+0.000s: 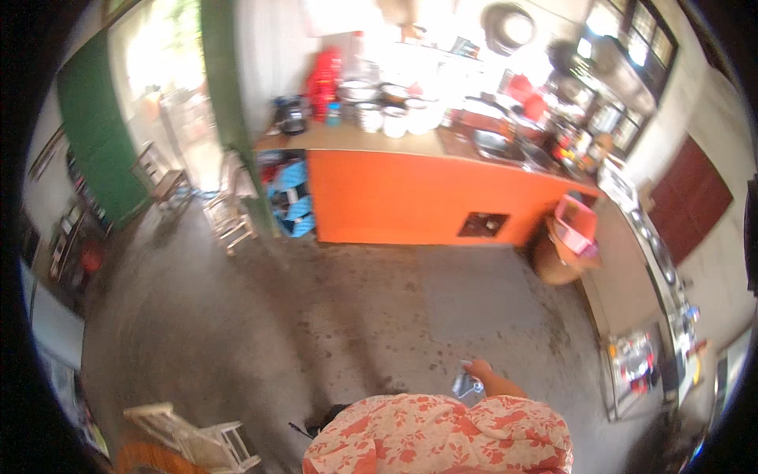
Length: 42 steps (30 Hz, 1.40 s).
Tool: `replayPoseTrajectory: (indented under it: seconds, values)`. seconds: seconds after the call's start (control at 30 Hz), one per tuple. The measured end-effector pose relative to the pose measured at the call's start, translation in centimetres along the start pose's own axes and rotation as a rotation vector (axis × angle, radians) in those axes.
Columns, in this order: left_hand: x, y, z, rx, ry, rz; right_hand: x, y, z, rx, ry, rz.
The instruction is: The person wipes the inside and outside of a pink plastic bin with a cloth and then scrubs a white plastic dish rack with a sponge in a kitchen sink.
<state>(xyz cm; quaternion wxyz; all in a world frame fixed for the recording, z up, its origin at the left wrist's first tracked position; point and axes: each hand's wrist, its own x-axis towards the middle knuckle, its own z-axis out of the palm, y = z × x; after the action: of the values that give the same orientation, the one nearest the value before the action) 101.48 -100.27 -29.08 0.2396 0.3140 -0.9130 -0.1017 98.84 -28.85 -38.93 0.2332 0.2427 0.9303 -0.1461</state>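
Note:
My right hand (478, 368) reaches out beyond my floral sleeve, low in the head view. Its fingers are closed on a small shiny grey-and-white object (463, 385), too blurred to name. My left hand is out of view. The concrete floor (355, 308) stretches before me, marked with dark spots, and a grey mat (479, 290) lies on it. Beyond the mat stands an orange-fronted kitchen counter (385, 195). White pots (394, 121) and a metal sink (499, 145) are on its top.
A pink plastic basin (575, 224) rests on a brown bin (553, 260) at the counter's right end. Wooden chairs (228, 219) stand by the green door frame (228, 89). Another wooden chair (198, 441) is near me at lower left. A metal rack (633, 367) stands at right.

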Motion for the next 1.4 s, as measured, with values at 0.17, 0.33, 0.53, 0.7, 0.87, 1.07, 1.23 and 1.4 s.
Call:
replayPoseTrajectory:
  seconds: [0.17,0.33,0.53,0.7,0.87,1.07,1.23,1.4]
  values:
    - [0.5,8.2,4.4,0.097,-0.129,0.072,-6.0,15.7,3.6,1.406,-0.066,0.733]
    - [1.6,16.2,11.4,0.330,-0.444,0.102,-3.6,21.9,-1.0,1.591,0.034,0.563]
    - [-1.1,45.4,19.1,0.171,-0.978,0.311,-4.9,21.0,-12.8,2.027,0.312,0.176]
    - [-1.9,62.5,28.5,0.076,-1.032,0.576,-0.4,27.3,-11.6,1.914,0.568,0.596]
    - [-3.6,78.9,34.8,-0.085,-1.076,0.636,2.7,32.6,-4.0,1.992,0.643,1.205]
    - [-8.2,100.7,40.1,-0.102,-1.173,0.987,9.0,37.3,-7.6,2.409,0.776,1.306]
    - [-17.8,117.2,36.9,-0.367,-1.181,1.132,20.4,50.5,-13.7,2.373,0.972,0.898]
    - [-24.7,124.6,35.2,-0.516,-1.248,1.081,36.5,66.5,-30.4,1.843,1.057,0.691]
